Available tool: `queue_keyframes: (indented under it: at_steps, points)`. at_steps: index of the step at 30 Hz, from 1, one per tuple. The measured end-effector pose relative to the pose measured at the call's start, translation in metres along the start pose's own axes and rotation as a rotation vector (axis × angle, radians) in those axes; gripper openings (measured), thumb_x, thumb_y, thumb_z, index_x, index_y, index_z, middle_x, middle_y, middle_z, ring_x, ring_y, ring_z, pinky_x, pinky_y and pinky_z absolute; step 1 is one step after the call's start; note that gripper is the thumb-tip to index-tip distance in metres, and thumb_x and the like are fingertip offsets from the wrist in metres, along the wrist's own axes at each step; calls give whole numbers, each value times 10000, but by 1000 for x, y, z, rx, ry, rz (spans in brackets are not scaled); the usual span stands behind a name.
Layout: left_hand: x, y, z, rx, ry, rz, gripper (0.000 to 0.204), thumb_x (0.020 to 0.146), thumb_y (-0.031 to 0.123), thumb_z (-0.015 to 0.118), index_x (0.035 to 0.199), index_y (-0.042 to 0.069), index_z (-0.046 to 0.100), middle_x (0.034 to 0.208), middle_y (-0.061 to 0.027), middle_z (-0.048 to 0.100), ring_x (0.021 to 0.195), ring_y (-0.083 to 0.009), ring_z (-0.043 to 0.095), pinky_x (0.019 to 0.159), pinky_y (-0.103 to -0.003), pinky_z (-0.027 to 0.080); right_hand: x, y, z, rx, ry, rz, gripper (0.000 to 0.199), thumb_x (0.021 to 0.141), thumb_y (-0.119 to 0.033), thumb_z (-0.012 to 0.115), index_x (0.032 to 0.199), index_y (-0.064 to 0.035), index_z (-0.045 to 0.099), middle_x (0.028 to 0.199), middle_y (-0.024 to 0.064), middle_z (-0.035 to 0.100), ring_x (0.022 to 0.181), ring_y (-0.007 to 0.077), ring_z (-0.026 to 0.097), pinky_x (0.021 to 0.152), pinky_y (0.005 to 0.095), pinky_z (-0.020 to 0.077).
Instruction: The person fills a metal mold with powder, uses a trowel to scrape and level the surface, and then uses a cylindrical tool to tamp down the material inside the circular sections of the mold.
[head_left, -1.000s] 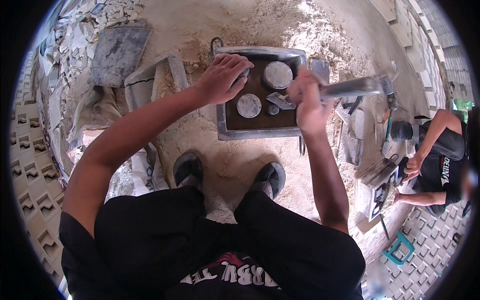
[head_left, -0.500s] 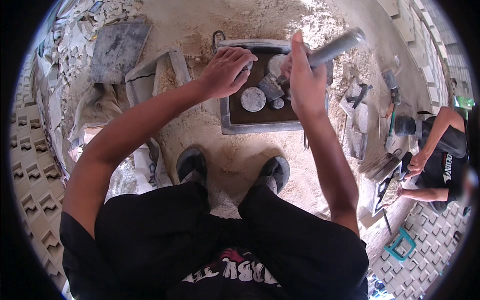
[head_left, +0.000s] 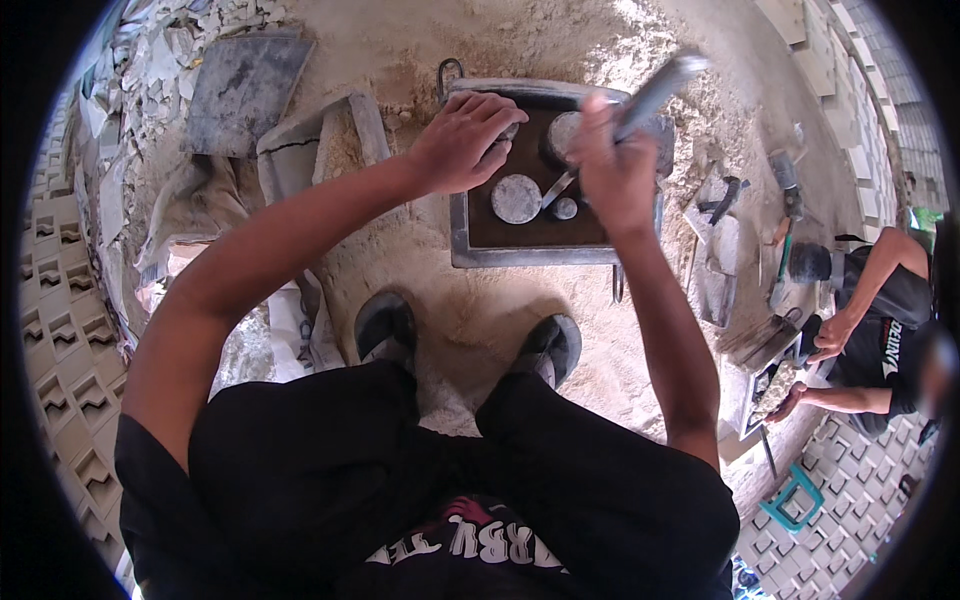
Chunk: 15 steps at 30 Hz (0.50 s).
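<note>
In front of me lies a grey rectangular frame (head_left: 540,258) packed with flat brown sand (head_left: 500,235). Set in the sand are a round grey disc (head_left: 516,199), a small disc (head_left: 564,208) and another large round piece (head_left: 563,134), partly hidden by my right hand. My right hand (head_left: 615,170), blurred, grips a flat-bladed scraper by its thick grey handle (head_left: 660,95); its thin blade (head_left: 558,190) points down between the two nearer discs. My left hand (head_left: 470,140) is at the frame's far left corner, fingers curled round a dark rounded piece (head_left: 508,131), mostly hidden.
Left of the frame stand a cracked grey box part (head_left: 290,165) and a dark board (head_left: 245,95). On the right lie a dusty tray (head_left: 715,260) and a hammer-like tool (head_left: 786,185). Farther right a co-worker's hands (head_left: 830,335) work over another frame (head_left: 750,400).
The scraper has turned from showing its broad face to showing a thin edge, uncovering more sand between the discs. My left hand stays at the corner. The view has shifted slightly.
</note>
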<state>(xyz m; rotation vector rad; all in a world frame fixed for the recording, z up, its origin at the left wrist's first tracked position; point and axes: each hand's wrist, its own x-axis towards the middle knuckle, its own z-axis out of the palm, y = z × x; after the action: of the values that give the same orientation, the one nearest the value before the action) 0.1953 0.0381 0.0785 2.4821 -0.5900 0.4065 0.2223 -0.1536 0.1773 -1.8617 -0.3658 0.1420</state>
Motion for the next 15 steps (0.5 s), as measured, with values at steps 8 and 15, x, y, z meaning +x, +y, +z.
queue_keyframes:
  at_steps: [8, 15]
  points:
    - [-4, 0, -5, 19, -33, -12, 375, 859, 114, 560, 1228, 93, 493, 1243, -115, 512, 1220, -316, 451, 1033, -445, 329, 13, 5, -13, -63, 161, -40, 524, 997, -393, 484, 590, -64, 512, 498, -26, 450, 456, 56, 425, 415, 263, 332]
    - [0, -2, -5, 11, -15, 10, 368, 876, 119, 537, 1240, 86, 491, 1234, -122, 514, 1225, -318, 446, 1041, -446, 320, -13, 35, -14, -145, 222, -85, 453, 1020, -338, 451, 682, -39, 490, 567, -15, 444, 520, 61, 405, 488, 248, 339]
